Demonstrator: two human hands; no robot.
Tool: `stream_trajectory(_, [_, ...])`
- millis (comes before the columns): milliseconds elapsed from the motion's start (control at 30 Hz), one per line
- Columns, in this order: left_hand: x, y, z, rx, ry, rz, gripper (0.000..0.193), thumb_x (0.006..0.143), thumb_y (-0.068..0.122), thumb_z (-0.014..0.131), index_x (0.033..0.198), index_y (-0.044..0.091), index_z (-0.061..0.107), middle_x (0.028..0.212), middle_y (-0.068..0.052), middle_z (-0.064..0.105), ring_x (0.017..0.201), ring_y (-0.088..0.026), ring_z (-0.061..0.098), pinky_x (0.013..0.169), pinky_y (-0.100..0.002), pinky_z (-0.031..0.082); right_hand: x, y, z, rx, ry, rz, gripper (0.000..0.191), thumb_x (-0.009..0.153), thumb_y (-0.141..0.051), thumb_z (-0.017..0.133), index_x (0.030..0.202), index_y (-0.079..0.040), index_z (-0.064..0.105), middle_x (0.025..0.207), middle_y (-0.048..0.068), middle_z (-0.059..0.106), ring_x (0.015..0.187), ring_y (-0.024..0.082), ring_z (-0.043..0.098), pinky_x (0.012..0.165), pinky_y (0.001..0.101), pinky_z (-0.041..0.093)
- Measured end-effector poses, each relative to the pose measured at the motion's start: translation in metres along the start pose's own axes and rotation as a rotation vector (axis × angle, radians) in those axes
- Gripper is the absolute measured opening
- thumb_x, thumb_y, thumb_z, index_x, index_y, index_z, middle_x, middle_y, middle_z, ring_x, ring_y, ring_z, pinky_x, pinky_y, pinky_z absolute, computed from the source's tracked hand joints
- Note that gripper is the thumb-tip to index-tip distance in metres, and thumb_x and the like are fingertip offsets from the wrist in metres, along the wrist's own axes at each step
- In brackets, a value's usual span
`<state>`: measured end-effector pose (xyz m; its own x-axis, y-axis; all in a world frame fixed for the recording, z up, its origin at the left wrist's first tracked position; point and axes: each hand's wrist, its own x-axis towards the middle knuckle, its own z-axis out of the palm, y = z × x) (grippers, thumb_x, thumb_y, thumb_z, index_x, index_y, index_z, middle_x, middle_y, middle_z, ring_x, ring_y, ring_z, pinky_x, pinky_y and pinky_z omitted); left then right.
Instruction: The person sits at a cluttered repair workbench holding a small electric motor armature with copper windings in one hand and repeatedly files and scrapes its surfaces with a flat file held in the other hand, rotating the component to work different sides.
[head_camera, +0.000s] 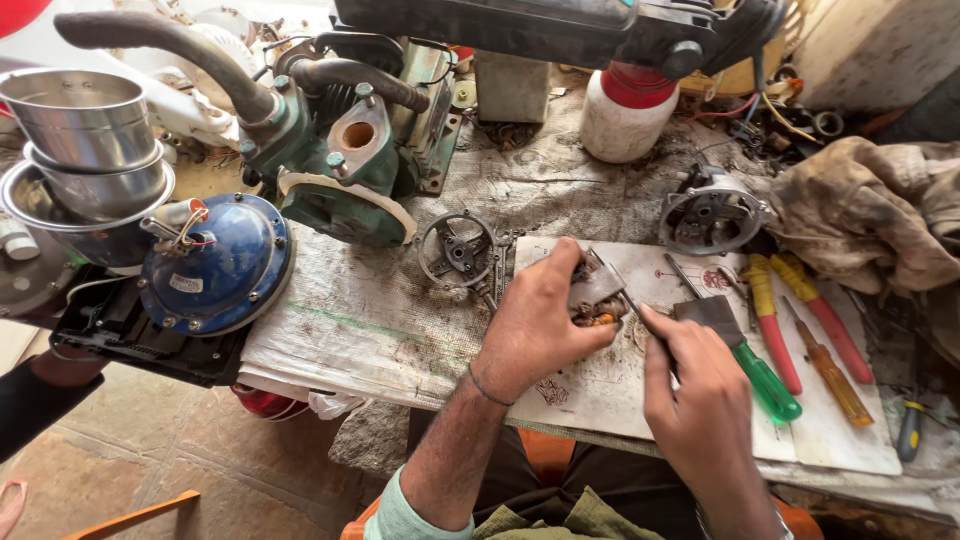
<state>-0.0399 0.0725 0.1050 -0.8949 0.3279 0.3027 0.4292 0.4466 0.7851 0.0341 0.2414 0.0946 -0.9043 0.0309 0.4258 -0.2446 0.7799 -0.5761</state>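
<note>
Just below the frame's centre, on a white board (600, 385), the left hand (535, 325) curls closed around a small grey metal motor part (594, 290), pinning it at the board's upper edge. Beside it to the right, the right hand (700, 395) pinches a thin dark tool (640, 312) whose tip meets the part's lower right side. Working well here probably means bracing the part flat, keeping the tip seated and pressing lightly. Screwdrivers (790, 330) lie right of the hands.
</note>
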Motion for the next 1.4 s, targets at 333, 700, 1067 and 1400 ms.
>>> stream_trajectory(333, [0.006,-0.006,0.004,-0.006,-0.023,-0.032,0.062,0.067,0.021,0.087,0.113,0.002,0.051,0.096,-0.016,0.069,0.088,-0.031,0.074,0.076,-0.041,0.061,0.004,0.007,-0.004,-0.072,-0.048,-0.092,0.046,0.087,0.004,0.064,0.133,0.0,0.063,0.095,0.016,0.061,0.092,0.035,0.056,0.083,0.0449,0.046])
stream_trajectory(700, [0.006,-0.003,0.011,0.032,-0.05,-0.079,0.059,0.07,0.023,0.089,0.111,0.003,0.051,0.096,-0.015,0.069,0.09,-0.029,0.075,0.076,-0.04,0.062,0.001,0.01,-0.005,-0.075,-0.134,0.033,0.053,0.088,0.006,0.064,0.139,-0.012,0.06,0.097,0.017,0.059,0.074,0.034,0.066,0.061,0.0464,0.051])
stream_trajectory(1067, [-0.003,0.006,0.007,0.05,-0.002,0.024,0.059,0.069,0.022,0.089,0.11,0.002,0.051,0.095,-0.017,0.068,0.088,-0.033,0.074,0.074,-0.042,0.061,0.001,0.005,-0.012,-0.068,-0.113,0.032,0.05,0.086,0.006,0.061,0.131,-0.016,0.065,0.107,0.018,0.063,0.078,0.038,0.069,0.065,0.0467,0.054])
stream_trajectory(1400, [-0.002,0.0,0.005,0.073,0.002,0.029,0.063,0.069,0.024,0.09,0.112,0.001,0.05,0.094,-0.018,0.068,0.087,-0.034,0.072,0.074,-0.044,0.059,-0.004,-0.008,-0.018,-0.064,-0.108,0.097,0.038,0.087,0.003,0.063,0.123,-0.008,0.062,0.11,0.019,0.067,0.088,0.041,0.069,0.068,0.0473,0.053])
